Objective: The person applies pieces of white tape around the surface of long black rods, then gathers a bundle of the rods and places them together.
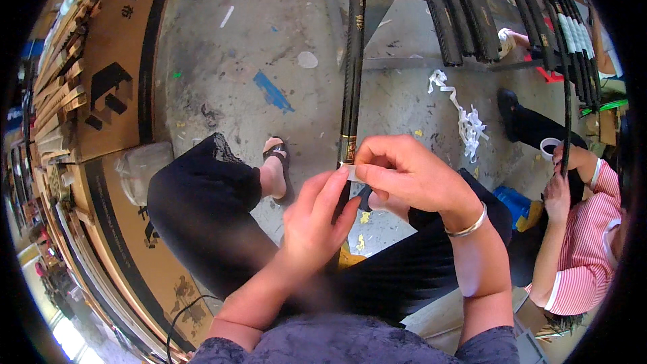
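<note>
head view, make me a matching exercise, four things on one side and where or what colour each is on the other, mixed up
Things:
1. black rod
2. bangle
3. cardboard boxes
4. white strips

Descriptions:
a. silver, on the right hand's wrist
b. stacked along the left side
c. lying tangled on the concrete floor
d. upright between the knees, the left hand and the right hand on it

Pairs: 1-d, 2-a, 3-b, 4-c

L hand (311, 219) grips black rod (352, 74) from below; R hand (404, 175) just above pinches white label (352, 173) onto it.
</note>
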